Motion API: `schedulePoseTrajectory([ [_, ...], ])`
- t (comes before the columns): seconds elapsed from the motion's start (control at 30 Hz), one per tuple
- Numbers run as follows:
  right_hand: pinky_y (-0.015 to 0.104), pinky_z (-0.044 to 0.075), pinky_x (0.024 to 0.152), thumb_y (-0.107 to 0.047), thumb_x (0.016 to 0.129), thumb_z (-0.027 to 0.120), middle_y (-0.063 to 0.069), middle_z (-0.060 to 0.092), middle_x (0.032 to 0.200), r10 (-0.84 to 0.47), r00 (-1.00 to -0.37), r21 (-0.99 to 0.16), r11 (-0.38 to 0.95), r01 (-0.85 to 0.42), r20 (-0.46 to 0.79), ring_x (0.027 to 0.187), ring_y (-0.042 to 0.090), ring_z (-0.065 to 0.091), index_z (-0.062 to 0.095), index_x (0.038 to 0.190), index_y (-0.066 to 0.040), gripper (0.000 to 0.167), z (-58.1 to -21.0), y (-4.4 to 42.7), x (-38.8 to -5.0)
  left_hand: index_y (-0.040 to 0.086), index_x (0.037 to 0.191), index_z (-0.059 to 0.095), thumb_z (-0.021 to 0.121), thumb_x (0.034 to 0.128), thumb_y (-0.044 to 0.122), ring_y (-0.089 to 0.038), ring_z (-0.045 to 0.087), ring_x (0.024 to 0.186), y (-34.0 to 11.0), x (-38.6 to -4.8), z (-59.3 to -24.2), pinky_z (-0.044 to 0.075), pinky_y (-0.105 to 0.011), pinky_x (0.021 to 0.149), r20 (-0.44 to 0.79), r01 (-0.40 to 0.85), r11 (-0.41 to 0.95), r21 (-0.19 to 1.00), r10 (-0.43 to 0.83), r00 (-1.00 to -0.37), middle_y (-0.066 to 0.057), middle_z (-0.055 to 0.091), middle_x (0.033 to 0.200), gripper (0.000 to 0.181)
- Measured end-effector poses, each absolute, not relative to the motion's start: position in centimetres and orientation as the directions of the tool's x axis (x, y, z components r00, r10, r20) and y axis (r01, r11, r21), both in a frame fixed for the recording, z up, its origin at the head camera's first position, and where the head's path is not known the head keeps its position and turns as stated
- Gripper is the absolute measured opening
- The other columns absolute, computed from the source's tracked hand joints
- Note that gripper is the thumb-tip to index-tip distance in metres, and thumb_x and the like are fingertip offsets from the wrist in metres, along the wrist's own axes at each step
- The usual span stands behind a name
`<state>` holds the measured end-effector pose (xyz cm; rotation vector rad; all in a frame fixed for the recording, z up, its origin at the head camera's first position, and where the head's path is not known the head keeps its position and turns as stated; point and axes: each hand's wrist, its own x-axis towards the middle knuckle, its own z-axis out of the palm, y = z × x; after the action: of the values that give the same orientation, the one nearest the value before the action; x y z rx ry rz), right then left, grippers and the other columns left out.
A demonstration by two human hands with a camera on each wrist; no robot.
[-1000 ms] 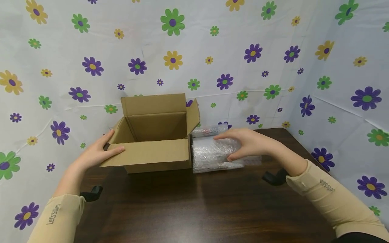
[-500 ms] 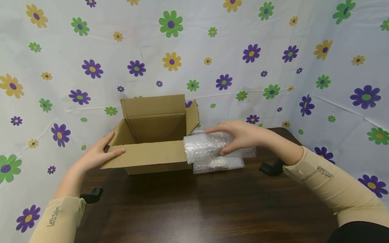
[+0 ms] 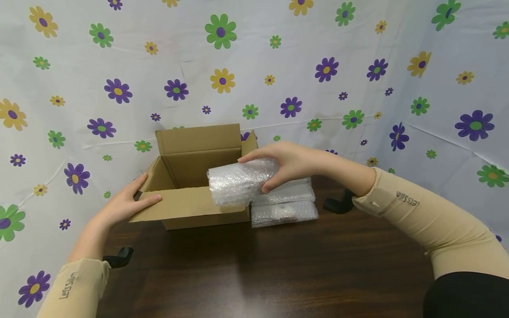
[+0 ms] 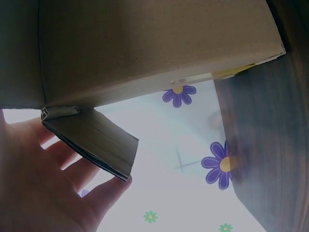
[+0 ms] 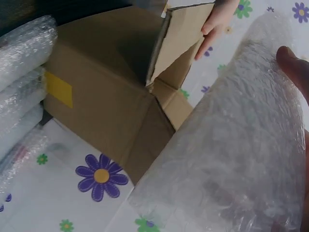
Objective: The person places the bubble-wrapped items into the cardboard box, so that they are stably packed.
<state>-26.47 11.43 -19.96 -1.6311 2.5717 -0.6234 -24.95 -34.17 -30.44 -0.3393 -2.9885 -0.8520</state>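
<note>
An open cardboard box [image 3: 179,205] stands near the back wall, its flaps up or folded out. At its left front corner my left hand [image 3: 121,201] holds the flaps, thumb on the front flap and fingers along the left flap [image 4: 94,140]. Above the box's right front edge, my right hand [image 3: 288,165] grips a bubble-wrapped bundle [image 3: 238,183] from above, tilted and roughly cylindrical. In the right wrist view the thumb [image 5: 292,70] presses its clear wrap. Whatever lies inside the wrap cannot be made out. The box's floor is hidden behind its front flap.
Other bubble-wrapped packages [image 3: 284,213] lie stacked side by side against the box's right wall. Everything stands on a dark wooden table [image 3: 278,269]. A white cloth with flowers [image 3: 270,26] hangs behind and on the right.
The right hand has lifted the bubble-wrapped bundle off the packages and carried it left, over the box's right front edge. My left hand has stayed at the box corner.
</note>
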Motion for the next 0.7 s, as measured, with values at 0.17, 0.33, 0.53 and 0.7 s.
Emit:
schedulePoseTrajectory([
  [0.17,0.039,0.038,0.106,-0.033,0.080,0.081,-0.008,0.050,0.143,-0.876,-0.452,-0.330,0.382,-0.863,0.170,0.132,0.011,0.043,0.050,0.143,-0.023,0.071,-18.7,9.5,-26.6,0.008,0.156,0.002,0.060,0.0922,0.049,-0.052,0.008,0.141,-34.2,-24.9,-30.4,0.016,-0.072,0.104,0.077,0.221,0.827,0.517,0.212,-0.974,-0.026,0.003,0.158,0.095],
  [0.33,0.034,0.039,0.102,-0.035,0.079,0.080,-0.010,0.050,0.142,-0.878,-0.450,-0.327,0.382,-0.864,0.162,0.129,0.008,0.044,0.050,0.143,-0.025,0.072,-17.5,7.4,-26.9,0.007,0.156,0.002,0.060,0.0924,0.048,-0.052,0.008,0.140,-34.2,-24.9,-30.3,0.016,-0.072,0.104,0.077,0.228,0.825,0.518,0.220,-0.972,-0.027,0.003,0.158,0.095],
  [0.53,0.036,0.037,0.105,-0.037,0.080,0.080,-0.011,0.048,0.143,-0.869,-0.466,-0.348,0.390,-0.852,0.165,0.131,0.010,0.042,0.049,0.144,-0.025,0.072,-16.6,5.1,-27.7,0.005,0.155,0.004,0.060,0.0921,0.047,-0.052,0.010,0.140,-34.2,-25.0,-30.4,0.017,-0.071,0.104,0.082,0.234,0.826,0.512,0.224,-0.971,-0.029,0.005,0.157,0.095],
  [0.7,0.041,0.036,0.107,-0.039,0.080,0.079,-0.010,0.047,0.145,-0.856,-0.489,-0.347,0.413,-0.842,0.167,0.132,0.015,0.043,0.048,0.144,-0.026,0.073,-16.1,3.4,-28.5,0.003,0.155,0.004,0.061,0.0920,0.047,-0.052,0.009,0.140,-34.2,-24.9,-30.3,0.016,-0.070,0.106,0.090,0.242,0.824,0.512,0.229,-0.969,-0.029,0.005,0.157,0.096],
])
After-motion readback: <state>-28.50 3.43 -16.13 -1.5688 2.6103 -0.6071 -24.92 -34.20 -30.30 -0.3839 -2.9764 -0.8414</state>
